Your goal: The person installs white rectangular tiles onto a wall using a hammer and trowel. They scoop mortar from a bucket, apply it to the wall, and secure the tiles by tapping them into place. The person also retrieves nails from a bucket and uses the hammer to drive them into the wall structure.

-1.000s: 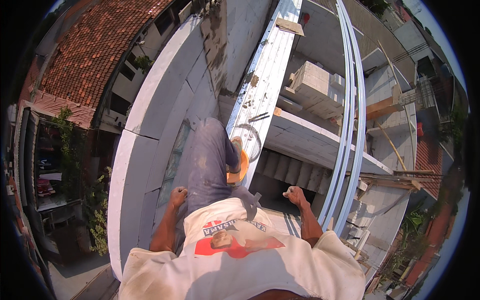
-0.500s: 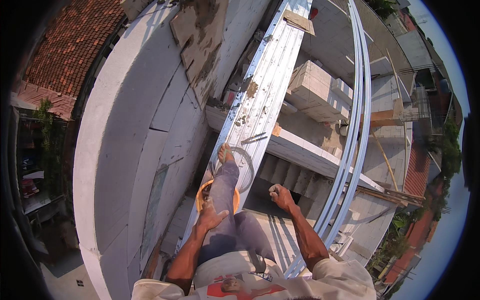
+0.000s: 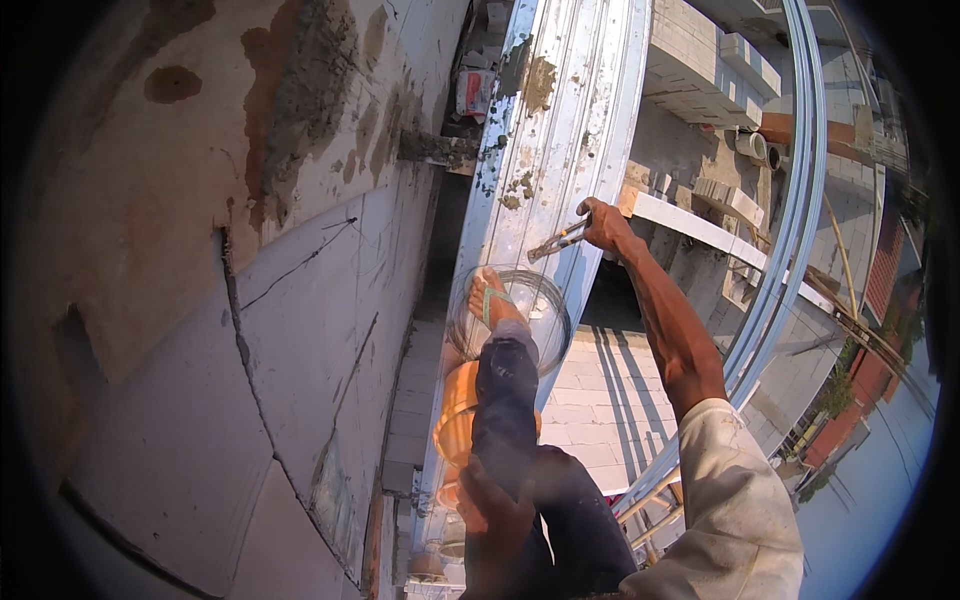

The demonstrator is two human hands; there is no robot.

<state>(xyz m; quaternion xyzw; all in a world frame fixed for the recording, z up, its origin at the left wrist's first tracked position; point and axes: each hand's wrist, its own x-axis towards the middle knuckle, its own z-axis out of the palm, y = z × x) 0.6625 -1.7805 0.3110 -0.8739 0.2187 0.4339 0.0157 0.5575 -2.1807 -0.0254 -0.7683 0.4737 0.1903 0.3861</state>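
Note:
My right hand is stretched forward and shut on a pair of metal pincers, whose jaws point left over the long pale metal channel. My left hand lies in shadow on my raised knee, fingers spread, holding nothing. My foot in a green-strapped sandal stands on the channel, inside a coil of thin wire. An orange bucket sits just below my leg, partly hidden by it.
A tall white block wall with mortar patches rises close on the left. Curved metal rails run along the right. Below lie a tiled floor, stacked white blocks and a long drop to lower roofs.
The view has swung closer to the wall. My right hand has reached forward and up to the channel and now grips the pincers. My left hand stays on my leg.

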